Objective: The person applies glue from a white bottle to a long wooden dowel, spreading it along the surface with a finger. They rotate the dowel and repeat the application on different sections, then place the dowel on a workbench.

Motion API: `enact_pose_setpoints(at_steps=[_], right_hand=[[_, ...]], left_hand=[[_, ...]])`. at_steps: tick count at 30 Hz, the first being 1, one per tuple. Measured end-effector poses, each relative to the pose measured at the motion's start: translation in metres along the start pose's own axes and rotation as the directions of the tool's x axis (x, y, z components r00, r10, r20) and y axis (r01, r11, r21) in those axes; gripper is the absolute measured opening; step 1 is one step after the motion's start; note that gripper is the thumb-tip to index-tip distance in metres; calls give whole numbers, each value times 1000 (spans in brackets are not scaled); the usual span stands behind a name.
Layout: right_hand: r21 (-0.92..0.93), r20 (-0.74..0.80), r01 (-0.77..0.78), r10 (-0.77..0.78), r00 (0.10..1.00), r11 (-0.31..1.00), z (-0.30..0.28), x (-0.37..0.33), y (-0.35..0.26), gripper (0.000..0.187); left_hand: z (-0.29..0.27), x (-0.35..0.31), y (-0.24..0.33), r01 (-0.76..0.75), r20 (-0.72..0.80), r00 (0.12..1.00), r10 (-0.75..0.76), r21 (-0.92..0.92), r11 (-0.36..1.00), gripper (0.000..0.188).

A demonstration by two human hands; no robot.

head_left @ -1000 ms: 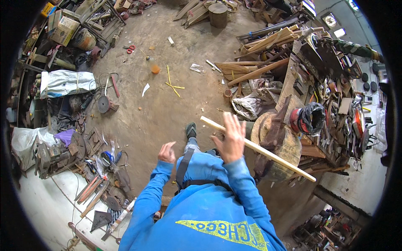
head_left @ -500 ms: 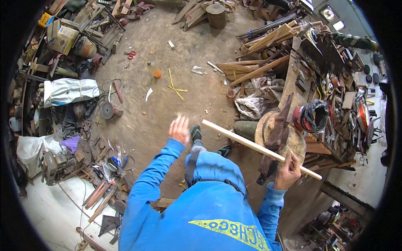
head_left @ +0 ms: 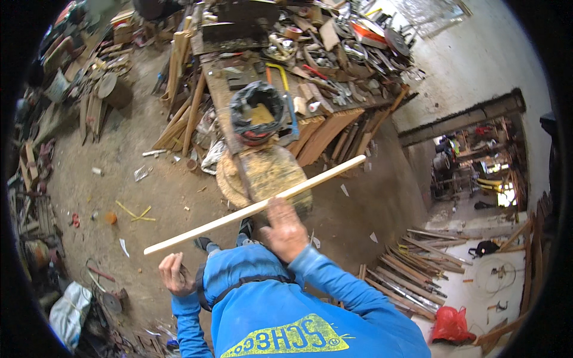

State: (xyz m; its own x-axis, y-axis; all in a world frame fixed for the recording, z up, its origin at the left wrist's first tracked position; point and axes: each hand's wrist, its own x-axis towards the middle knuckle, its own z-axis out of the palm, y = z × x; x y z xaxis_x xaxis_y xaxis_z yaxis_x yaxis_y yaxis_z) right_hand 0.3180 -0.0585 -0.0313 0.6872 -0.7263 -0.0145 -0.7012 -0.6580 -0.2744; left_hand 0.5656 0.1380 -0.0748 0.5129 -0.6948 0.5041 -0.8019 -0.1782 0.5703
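A long pale wooden stick (head_left: 236,215) lies slantwise in front of me, its right end higher in the picture. My right hand (head_left: 285,230) is at its middle, fingers against the wood and gripping it. Just below the stick's left end is my left hand (head_left: 177,274), loosely bent, with nothing visible in it and apparently apart from the stick. Beyond the stick stands a round wooden block (head_left: 277,176) with a dusty, worn top. A container lined with a black plastic bag (head_left: 258,110) sits behind the block.
A cluttered workbench (head_left: 218,101) holds a yellow-and-blue hacksaw (head_left: 288,98) and many tools. Boards (head_left: 185,116) lean at its left. Wood strips (head_left: 406,274) and a red plastic bag (head_left: 452,324) lie at right, below a doorway (head_left: 462,122). An orange round object (head_left: 111,218) is on the floor.
My view and body have turned right, toward the bench and doorway. The right hand's hold is now nearer the stick's middle, and my left hand has come close to its other end.
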Motion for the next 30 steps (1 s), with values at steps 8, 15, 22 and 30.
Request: enact_pose_setpoints(at_steps=[8,15,22,30], right_hand=[[-62,-211,-243,225,951,968,-58,-6,224,63],[-222,-355,-673,584,730,706,-86,-11,361,25],[202,-635,-112,217,741,973,-118,102,270,10],[110,-30,143,-140,990,984,-90,271,110,26]], left_hand=[[42,52,97,-150,125,976,179,-211,966,37],[83,104,137,22,158,987,36,-352,936,27],[158,197,131,45,102,994,-22,-226,973,47],[226,225,136,83,132,989,-66,-127,988,73]])
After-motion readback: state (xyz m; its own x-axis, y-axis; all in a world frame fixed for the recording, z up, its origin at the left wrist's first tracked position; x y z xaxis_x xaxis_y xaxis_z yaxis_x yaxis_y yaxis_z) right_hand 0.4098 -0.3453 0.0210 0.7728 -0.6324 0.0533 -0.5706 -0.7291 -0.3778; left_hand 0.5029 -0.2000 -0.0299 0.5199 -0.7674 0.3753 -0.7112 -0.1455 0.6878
